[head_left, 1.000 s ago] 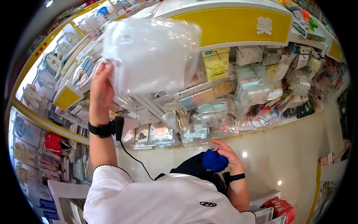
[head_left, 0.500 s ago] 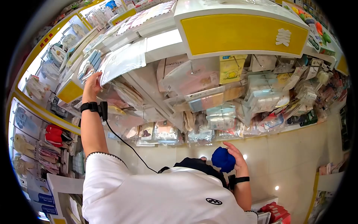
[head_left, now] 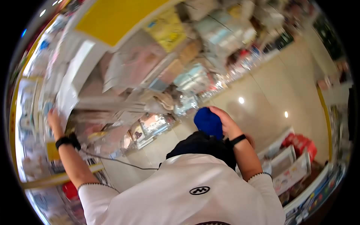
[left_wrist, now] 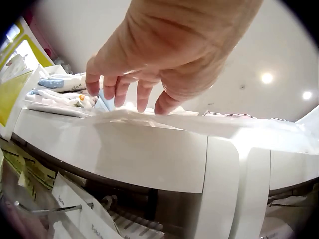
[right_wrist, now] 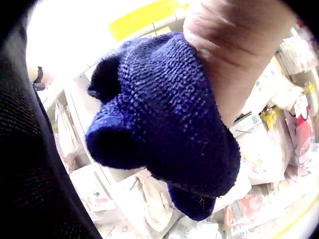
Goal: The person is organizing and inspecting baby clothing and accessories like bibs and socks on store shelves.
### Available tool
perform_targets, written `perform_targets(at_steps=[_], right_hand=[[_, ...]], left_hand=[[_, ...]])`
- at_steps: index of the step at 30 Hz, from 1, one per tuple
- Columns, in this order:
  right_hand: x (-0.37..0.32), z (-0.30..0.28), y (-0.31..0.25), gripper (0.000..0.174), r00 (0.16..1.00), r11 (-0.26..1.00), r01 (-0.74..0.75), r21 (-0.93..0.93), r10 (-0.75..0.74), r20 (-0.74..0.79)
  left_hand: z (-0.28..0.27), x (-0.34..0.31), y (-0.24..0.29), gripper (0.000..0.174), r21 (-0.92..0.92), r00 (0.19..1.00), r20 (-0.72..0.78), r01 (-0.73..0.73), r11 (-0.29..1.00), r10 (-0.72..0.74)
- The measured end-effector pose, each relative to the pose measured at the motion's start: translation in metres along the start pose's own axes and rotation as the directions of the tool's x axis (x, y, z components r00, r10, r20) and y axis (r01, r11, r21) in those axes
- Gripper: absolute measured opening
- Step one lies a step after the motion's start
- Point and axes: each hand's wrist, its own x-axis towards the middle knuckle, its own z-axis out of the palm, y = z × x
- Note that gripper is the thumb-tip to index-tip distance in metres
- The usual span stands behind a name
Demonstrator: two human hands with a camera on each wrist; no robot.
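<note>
My left hand [head_left: 54, 119] is at the far left, over the top of a white shelf unit. Its fingers hang down loosely, thumb apart from them, as the left wrist view shows. Under the fingertips lies a clear plastic package [left_wrist: 269, 130], flat along the shelf top [left_wrist: 114, 144]. My right hand [head_left: 226, 122] holds a crumpled blue cloth [right_wrist: 169, 109] in front of the body. The cloth is textured and bunched into folds, and it hides most of the right fingers in the right wrist view.
Packaged textiles [head_left: 135, 62] hang on hooks below a yellow shelf panel [head_left: 116, 18]. Folded cloth goods [left_wrist: 65, 92] lie left of the left hand. A cable [head_left: 120, 162] runs from the left wristband to the body. Red packages [head_left: 300, 144] sit in a low rack behind at right.
The large plastic package, held up by my left hand a second ago, has come down onto the shelf top. The head view has turned. My right hand still holds the blue cloth.
</note>
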Motion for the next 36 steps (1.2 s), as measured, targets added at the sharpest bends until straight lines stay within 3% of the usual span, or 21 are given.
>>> perform_targets(at_steps=[1, 2, 3, 4, 6, 9, 10, 11, 12, 13, 14, 15, 17, 18, 20, 22, 25, 28, 31, 34, 36], right_hand=[[0.003, -0.01, 0.004, 0.036, 1.0, 0.994, -0.014, 0.112, 0.014, -0.007], [0.002, -0.015, 0.003, 0.038, 0.999, 0.976, -0.034, 0.217, 0.034, 0.003], [0.0, -0.019, 0.003, 0.04, 0.998, 0.948, -0.06, 0.313, 0.054, 0.028], [-0.002, -0.026, 0.005, 0.041, 1.0, 0.935, -0.012, 0.355, 0.008, 0.013], [-0.004, -0.039, 0.011, 0.043, 0.997, 0.9, 0.067, 0.432, -0.071, -0.007], [-0.007, -0.051, 0.015, 0.047, 0.97, 0.936, 0.242, 0.255, -0.225, -0.095], [-0.006, -0.058, 0.017, 0.047, 0.971, 0.946, 0.232, 0.225, -0.212, -0.111], [-0.004, -0.069, 0.018, 0.046, 0.972, 0.951, 0.218, 0.218, -0.191, -0.137], [-0.002, -0.081, 0.022, 0.045, 0.972, 0.956, 0.201, 0.213, -0.168, -0.161], [0.0, -0.092, 0.026, 0.045, 0.972, 0.961, 0.183, 0.206, -0.146, -0.183], [0.003, -0.1, 0.031, 0.043, 0.949, 0.938, 0.231, 0.257, -0.16, -0.272], [0.001, -0.104, 0.03, 0.042, 0.948, 0.927, 0.242, 0.285, -0.162, -0.275], [-0.011, -0.11, 0.024, 0.04, 0.943, 0.903, 0.263, 0.338, -0.167, -0.288], [-0.017, -0.113, 0.019, 0.039, 0.943, 0.909, 0.279, 0.309, -0.199, -0.266], [-0.035, -0.116, 0.007, 0.041, 0.913, 0.904, 0.333, 0.268, -0.238, -0.331], [-0.045, -0.133, 0.006, 0.045, 0.869, 0.896, 0.378, 0.233, -0.257, -0.422], [-0.07, -0.144, -0.002, 0.048, 0.829, 0.903, 0.39, 0.18, -0.259, -0.495], [-0.092, -0.151, -0.007, 0.049, 0.841, 0.883, 0.415, 0.218, -0.281, -0.462], [-0.099, -0.152, -0.005, 0.048, 0.842, 0.867, 0.416, 0.273, -0.255, -0.475], [-0.089, -0.157, 0.003, 0.047, 0.845, 0.88, 0.399, 0.257, -0.244, -0.476], [-0.077, -0.148, 0.001, 0.047, 0.842, 0.906, 0.372, 0.203, -0.237, -0.485]], left_hand=[[0.003, 0.005, -0.004, 0.048, 0.024, 0.995, -0.099, 0.028, 0.999, -0.025], [-0.018, -0.014, 0.033, 0.046, 0.049, 0.988, -0.135, 0.08, 0.996, -0.073], [-0.023, -0.012, 0.034, 0.045, 0.062, 0.976, -0.219, 0.007, 0.998, 0.006], [-0.037, -0.027, 0.065, 0.043, 0.128, 0.948, -0.318, 0.055, 0.99, -0.012], [-0.065, -0.055, 0.122, 0.038, 0.183, 0.848, -0.504, -0.08, 0.98, 0.163], [-0.088, -0.113, 0.214, 0.032, 0.237, 0.626, -0.665, -0.341, 0.91, 0.408], [-0.088, -0.136, 0.25, 0.031, 0.249, 0.537, -0.7, -0.434, 0.866, 0.471], [-0.082, -0.166, 0.289, 0.033, 0.105, 0.559, -0.697, -0.54, 0.835, 0.45], [-0.072, -0.193, 0.322, 0.031, -0.131, 0.622, -0.651, -0.657, 0.743, 0.436], [-0.055, -0.218, 0.348, 0.031, -0.306, 0.608, -0.606, -0.773, 0.556, 0.512], [-0.051, -0.253, 0.381, 0.023, -0.407, 0.677, -0.416, -0.736, 0.541, 0.608], [-0.031, -0.273, 0.393, 0.006, -0.633, 0.7, -0.156, -0.612, 0.474, 0.697], [0.003, -0.313, 0.435, 0.024, -0.737, 0.623, 0.225, -0.395, 0.549, 0.75], [0.017, -0.328, 0.456, 0.02, -0.756, 0.531, 0.392, -0.28, 0.592, 0.751], [0.061, -0.35, 0.488, 0.012, -0.705, 0.438, 0.232, -0.54, 0.46, 0.869], [0.108, -0.358, 0.512, 0.036, -0.714, 0.431, 0.196, -0.553, 0.43, 0.881], [0.155, -0.352, 0.541, 0.053, -0.627, 0.355, 0.359, -0.593, 0.505, 0.863], [0.174, -0.33, 0.564, 0.052, -0.487, 0.547, 0.134, -0.69, 0.536, 0.826], [0.177, -0.295, 0.579, 0.052, -0.479, 0.693, -0.016, -0.638, 0.602, 0.721], [0.193, -0.264, 0.583, 0.051, -0.424, 0.787, 0.152, -0.494, 0.759, 0.598], [0.209, -0.234, 0.583, 0.051, -0.334, 0.704, 0.28, -0.566, 0.754, 0.652]])
